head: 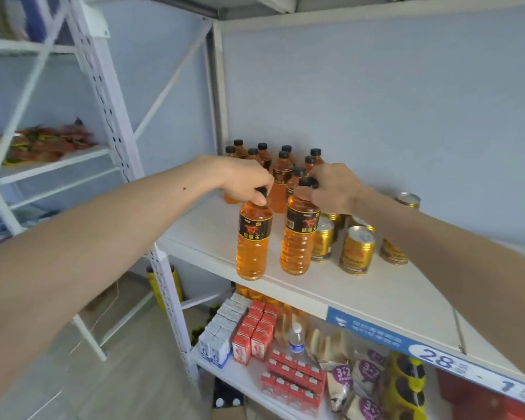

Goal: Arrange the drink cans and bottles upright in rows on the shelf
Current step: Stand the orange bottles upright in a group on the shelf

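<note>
— Both forearms reach in; left hand (pixel 243 180) pinching the cap of the left bottle (pixel 253 241)?
— Yes, and the right hand (pixel 334 189) grips the right bottle (pixel 299 234) by its cap. Each stands upright, cap up, near the front edge of the shelf (pixel 376 286).
— And behind?
— More bottles (pixel 281 168); gold cans (pixel 356 250) to the right.

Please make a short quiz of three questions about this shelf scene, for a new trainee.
1. True or false: the left hand holds its orange bottle by the cap.
2. What stands right of the right hand's bottle? A) gold cans B) milk cartons C) glass jars
3. What colour are the bottle caps?

Key: 1 true. 2 A, the gold cans on the white shelf. 3 black; the right hand grips one.
</note>
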A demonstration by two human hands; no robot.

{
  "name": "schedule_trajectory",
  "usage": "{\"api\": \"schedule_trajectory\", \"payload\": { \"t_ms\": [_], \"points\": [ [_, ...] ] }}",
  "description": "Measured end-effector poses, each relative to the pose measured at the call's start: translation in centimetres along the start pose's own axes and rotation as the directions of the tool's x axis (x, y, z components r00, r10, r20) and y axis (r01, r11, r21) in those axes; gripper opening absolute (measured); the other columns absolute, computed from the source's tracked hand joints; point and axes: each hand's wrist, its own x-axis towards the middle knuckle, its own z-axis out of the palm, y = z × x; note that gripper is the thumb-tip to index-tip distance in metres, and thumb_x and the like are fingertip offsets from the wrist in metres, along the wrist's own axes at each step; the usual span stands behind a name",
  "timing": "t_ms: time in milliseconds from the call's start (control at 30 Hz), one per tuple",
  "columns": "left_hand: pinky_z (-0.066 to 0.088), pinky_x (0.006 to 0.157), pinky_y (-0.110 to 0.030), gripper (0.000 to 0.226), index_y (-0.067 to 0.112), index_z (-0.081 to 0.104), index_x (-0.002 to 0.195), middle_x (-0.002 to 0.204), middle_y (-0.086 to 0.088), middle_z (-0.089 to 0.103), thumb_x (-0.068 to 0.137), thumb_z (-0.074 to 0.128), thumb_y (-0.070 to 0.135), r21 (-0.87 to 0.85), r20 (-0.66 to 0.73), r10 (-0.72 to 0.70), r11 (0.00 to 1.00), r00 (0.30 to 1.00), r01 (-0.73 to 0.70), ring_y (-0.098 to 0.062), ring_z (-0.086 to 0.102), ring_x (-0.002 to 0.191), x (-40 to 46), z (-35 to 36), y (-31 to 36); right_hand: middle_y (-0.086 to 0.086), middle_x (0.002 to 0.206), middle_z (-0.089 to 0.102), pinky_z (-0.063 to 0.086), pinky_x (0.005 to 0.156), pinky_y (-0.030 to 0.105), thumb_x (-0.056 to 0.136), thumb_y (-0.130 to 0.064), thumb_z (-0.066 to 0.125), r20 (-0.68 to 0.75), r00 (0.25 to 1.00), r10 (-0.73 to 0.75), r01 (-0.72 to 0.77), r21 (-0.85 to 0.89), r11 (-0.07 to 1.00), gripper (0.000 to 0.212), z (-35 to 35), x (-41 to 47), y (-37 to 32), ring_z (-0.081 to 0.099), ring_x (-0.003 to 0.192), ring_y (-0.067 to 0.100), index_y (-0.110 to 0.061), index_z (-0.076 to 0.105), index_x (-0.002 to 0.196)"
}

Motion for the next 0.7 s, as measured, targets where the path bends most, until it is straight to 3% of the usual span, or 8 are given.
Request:
{"api": "schedule_trajectory", "payload": {
  "t_ms": [133,233,333,433,500,600,700],
  "points": [
    [0.05,0.084,-0.039,0.024,0.01,0.057,0.113,0.1,-0.004,0.059,0.096,0.052,0.028,-0.044,-0.077,-0.029,0.999,0.997,0.026,-0.021,0.057,0.093,-0.1,1.7,-5.0,0.004,0.071,0.061,0.044,0.049,0.027,0.088,-0.042,0.057,-0.058,0.998,0.011,-0.012,-0.022,1.0,0.032,2.2,3.8,-2.4,0.054,0.061,0.012,-0.011,0.06,0.082],
    [0.049,0.081,-0.036,0.026,0.009,0.058,0.113,0.102,-0.007,0.06,0.096,0.053,0.028,-0.068,-0.147,-0.054,0.997,0.988,0.045,-0.021,0.057,0.093,1.2,2.9,-8.3,0.007,0.074,0.066,0.057,0.061,0.039,0.088,-0.043,0.057,-0.073,0.996,0.041,-0.042,-0.017,0.999,0.034,3.5,6.9,-3.0,0.062,0.066,0.019,-0.01,0.064,0.085],
    [0.048,0.079,-0.034,0.027,0.009,0.058,0.114,0.105,-0.007,0.06,0.096,0.054,0.028,-0.095,-0.182,-0.067,0.994,0.981,0.05,-0.02,0.056,0.092,3.3,3.9,-11.2,0.002,0.07,0.061,0.053,0.056,0.036,0.089,-0.05,0.053,-0.106,0.991,0.077,-0.089,-0.121,0.989,0.037,4.8,9.9,-2.9,0.058,0.062,0.017,-0.015,0.059,0.079],
    [0.049,0.077,-0.034,0.026,0.009,0.059,0.112,0.103,-0.007,0.06,0.096,0.054,0.028,-0.107,-0.199,-0.055,0.994,0.978,0.034,-0.02,0.057,0.091,5.8,4.6,-13.5,-0.003,0.066,0.055,0.039,0.049,0.027,0.089,-0.054,0.05,-0.129,0.988,0.081,-0.11,-0.235,0.966,0.038,6.0,12.5,-2.1,0.052,0.058,0.012,-0.018,0.057,0.079],
    [0.048,0.076,-0.034,0.026,0.008,0.059,0.112,0.102,-0.007,0.059,0.096,0.054,0.028,-0.102,-0.193,-0.033,0.995,0.981,0.013,-0.021,0.057,0.091,7.4,4.7,-14.7,-0.004,0.065,0.054,0.042,0.057,0.03,0.09,-0.054,0.048,-0.122,0.99,0.074,-0.105,-0.276,0.955,0.038,6.7,13.9,-1.7,0.052,0.059,0.013,-0.018,0.056,0.08],
    [0.051,0.082,-0.043,0.025,0.008,0.06,0.111,0.101,-0.01,0.061,0.095,0.055,0.028,-0.083,-0.19,0.001,0.996,0.982,-0.017,-0.024,0.06,0.092,9.6,4.8,-16.1,-0.004,0.063,0.051,0.043,0.081,0.04,0.092,-0.053,0.044,-0.1,0.994,0.048,-0.082,-0.375,0.923,0.039,7.5,15.8,-1.1,0.053,0.067,0.018,-0.018,0.054,0.079],
    [0.051,0.084,-0.046,0.027,0.007,0.06,0.112,0.102,-0.011,0.062,0.096,0.054,0.028,-0.085,-0.181,0.02,0.996,0.983,-0.036,-0.026,0.06,0.092,11.4,4.8,-17.1,-0.004,0.064,0.051,0.039,0.088,0.043,0.092,-0.052,0.043,-0.094,0.994,0.063,-0.097,-0.426,0.9,0.037,8.1,17.5,-0.5,0.052,0.071,0.021,-0.018,0.049,0.078]
  ]
}}
